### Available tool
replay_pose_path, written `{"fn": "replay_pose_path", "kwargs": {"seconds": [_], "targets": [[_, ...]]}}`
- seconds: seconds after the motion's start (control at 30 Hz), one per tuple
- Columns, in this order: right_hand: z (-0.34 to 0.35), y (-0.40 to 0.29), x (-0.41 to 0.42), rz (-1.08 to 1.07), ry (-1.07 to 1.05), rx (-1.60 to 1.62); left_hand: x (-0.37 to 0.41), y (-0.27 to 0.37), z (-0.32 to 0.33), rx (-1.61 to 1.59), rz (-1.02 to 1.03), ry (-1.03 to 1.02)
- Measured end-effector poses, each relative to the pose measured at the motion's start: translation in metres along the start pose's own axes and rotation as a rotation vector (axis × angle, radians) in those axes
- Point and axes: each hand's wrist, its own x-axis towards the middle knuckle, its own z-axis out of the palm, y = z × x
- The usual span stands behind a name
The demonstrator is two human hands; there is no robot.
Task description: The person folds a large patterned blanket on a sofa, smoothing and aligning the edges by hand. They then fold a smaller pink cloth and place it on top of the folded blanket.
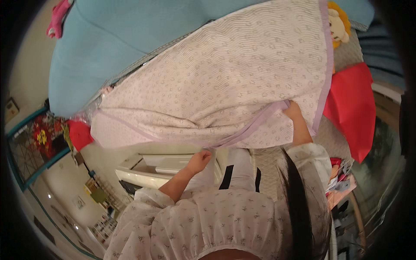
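Observation:
A white quilted blanket [234, 74] with a small printed pattern and lavender binding spreads across the view before me. My right hand [293, 111] grips its lavender edge [260, 122] near the lower right, where a corner is folded and bunched. Soft creases run leftward through the fabric from there. Just below the blanket's near edge, my left hand [200, 161] is curled with its fingers closed. No cloth shows in its fingers, though their inner side is partly hidden.
A light-blue padded surface [107, 42] lies behind the blanket, with a pink plush toy [58, 19] on its far left. At right are a yellow-maned plush toy [338, 27] and a red sheet [352, 107]. A cream cabinet-like piece [146, 177] stands below left, beside my legs.

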Motion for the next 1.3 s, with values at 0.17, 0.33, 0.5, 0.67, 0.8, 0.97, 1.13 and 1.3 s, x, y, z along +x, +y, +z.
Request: {"fn": "replay_pose_path", "kwargs": {"seconds": [0.17, 0.33, 0.5, 0.67, 0.8, 0.97, 1.13, 1.3], "targets": [[-0.079, -0.079, -0.05, -0.105, -0.516, 0.052, -0.006, -0.001, 0.011, -0.007, 0.04, 0.066], [-0.233, -0.149, -0.062, -0.285, -0.218, 0.546, -0.016, 0.021, 0.007, 0.001, 0.062, 0.046], [-0.366, -0.19, -0.02, -0.211, 0.485, 0.422, -0.013, 0.032, 0.001, -0.008, 0.071, 0.079], [-0.332, -0.209, 0.05, -0.203, 0.489, 0.809, -0.012, -0.003, 0.012, -0.082, 0.041, 0.113], [-0.308, -0.194, 0.102, -0.341, 0.488, 0.702, -0.019, 0.008, 0.004, -0.036, 0.04, 0.129], [-0.266, -0.173, 0.08, -0.456, 0.681, 0.384, -0.022, 0.003, 0.004, -0.095, -0.023, 0.176], [-0.227, -0.03, 0.061, -0.115, 0.653, 0.03, -0.012, -0.026, 0.02, -0.23, -0.031, 0.122], [-0.156, 0.127, 0.01, 0.272, 0.521, -0.191, -0.008, -0.028, 0.022, -0.245, -0.111, 0.079]]}}
